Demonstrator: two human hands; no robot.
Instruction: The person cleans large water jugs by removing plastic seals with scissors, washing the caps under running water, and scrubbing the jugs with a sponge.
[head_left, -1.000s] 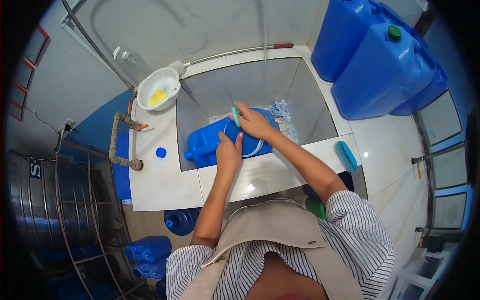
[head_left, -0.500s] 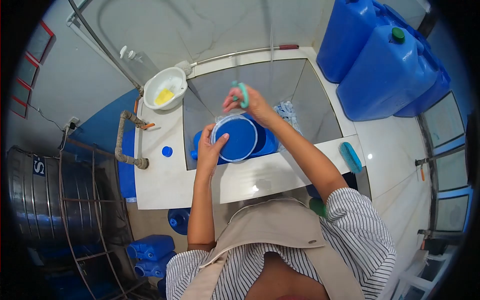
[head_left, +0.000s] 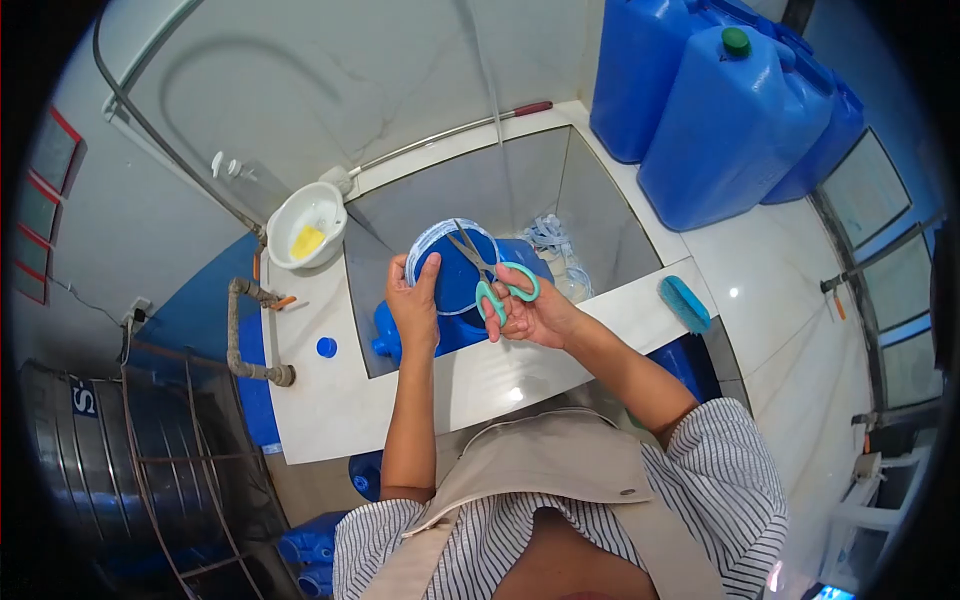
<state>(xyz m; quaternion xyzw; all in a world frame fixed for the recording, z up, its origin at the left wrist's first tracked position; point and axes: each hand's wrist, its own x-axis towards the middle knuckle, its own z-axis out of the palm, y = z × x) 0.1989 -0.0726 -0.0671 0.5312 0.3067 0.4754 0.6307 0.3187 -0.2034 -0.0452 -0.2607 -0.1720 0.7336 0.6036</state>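
Note:
My left hand grips the left edge of a round blue thing with a white-patterned rim, thumb on top. Whether its blue middle is its own surface or something behind it, I cannot tell. In my right hand are scissors with teal handles, fingers through the loops. Their blades are spread and point up and left, across the round thing in this view. Behind both hands a blue container lies in the grey sink, largely hidden. A heap of blue-and-white strips lies right of it.
A white basin with a yellow sponge stands on the left ledge, near a blue cap. A teal brush rests on the right ledge. Large blue jugs stand back right. A long-handled brush lies along the back.
My right hand has come down toward my body, and the scissors have swung round with their blades now showing over the round thing. My left hand still holds that thing. The camera view has shifted.

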